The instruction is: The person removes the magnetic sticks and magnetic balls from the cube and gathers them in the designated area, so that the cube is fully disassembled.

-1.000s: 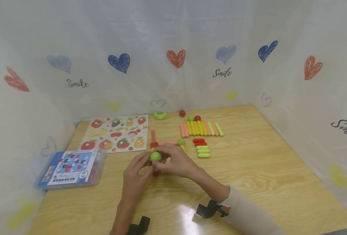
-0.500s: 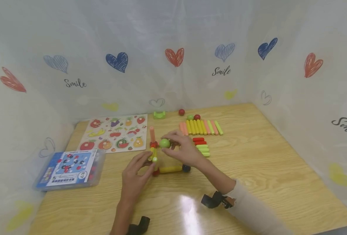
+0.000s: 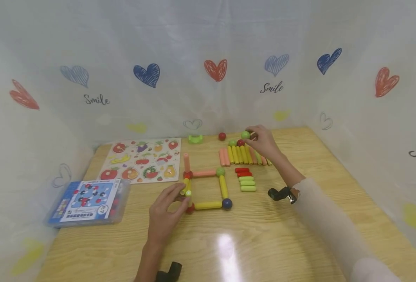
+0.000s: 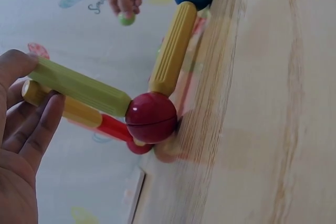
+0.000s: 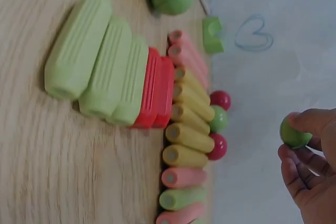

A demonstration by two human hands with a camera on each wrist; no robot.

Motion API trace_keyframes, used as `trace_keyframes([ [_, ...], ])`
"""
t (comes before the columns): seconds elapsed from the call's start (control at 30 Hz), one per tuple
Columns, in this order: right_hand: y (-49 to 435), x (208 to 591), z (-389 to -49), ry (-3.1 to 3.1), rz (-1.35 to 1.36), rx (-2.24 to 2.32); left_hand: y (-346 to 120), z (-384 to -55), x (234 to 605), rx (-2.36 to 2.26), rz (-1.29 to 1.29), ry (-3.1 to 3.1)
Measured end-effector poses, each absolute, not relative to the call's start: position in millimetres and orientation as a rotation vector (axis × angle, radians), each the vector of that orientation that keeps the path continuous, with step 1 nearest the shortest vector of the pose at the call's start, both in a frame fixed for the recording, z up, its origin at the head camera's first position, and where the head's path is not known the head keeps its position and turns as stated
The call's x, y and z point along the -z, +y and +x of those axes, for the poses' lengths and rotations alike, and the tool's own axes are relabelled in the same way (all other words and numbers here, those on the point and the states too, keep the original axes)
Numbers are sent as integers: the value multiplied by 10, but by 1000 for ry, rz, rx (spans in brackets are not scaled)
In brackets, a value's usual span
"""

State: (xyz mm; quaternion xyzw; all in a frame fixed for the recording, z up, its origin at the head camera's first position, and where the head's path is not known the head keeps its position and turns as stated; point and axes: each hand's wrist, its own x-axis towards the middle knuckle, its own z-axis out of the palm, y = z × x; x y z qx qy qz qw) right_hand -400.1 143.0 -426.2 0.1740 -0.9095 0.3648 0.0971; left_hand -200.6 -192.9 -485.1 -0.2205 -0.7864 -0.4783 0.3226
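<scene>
Here, right of centre, our right hand (image 3: 263,143) pinches a glossy green ball (image 3: 245,135), likely light, best held mid-girth; our left hand (image 3: 163,213) grips a ribbed lime-green rod (image 4: 81,85).

My green ball (image 5: 295,136) is plain; my ridged rod (image 4: 84,83) is yellow-green. I see a crimson ball (image 4: 151,111), a dark blue ball (image 3: 227,203), my beige sleeve (image 3: 329,223), the tan, streaky-grained tabletop (image 3: 264,243), and white sheeting (image 3: 179,31) printed with red, blue and yellow hearts (image 3: 146,74).

Left hand (image 4: 18,166) was cut off at the left wrist view's edge; box lettering (image 3: 82,216) (head view) was too small to read.
</scene>
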Motion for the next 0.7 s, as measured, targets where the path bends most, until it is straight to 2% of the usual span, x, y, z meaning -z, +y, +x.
trace_keyframes([
  [0.27,1660,4487,-4359,-2835,385,-983,-1929,-2017,4894,1246,-586,-2051],
  [0.7,1766,4738,-4583,-3006,329,-968,-1904,-2026,4862,1271,-582,-2060],
])
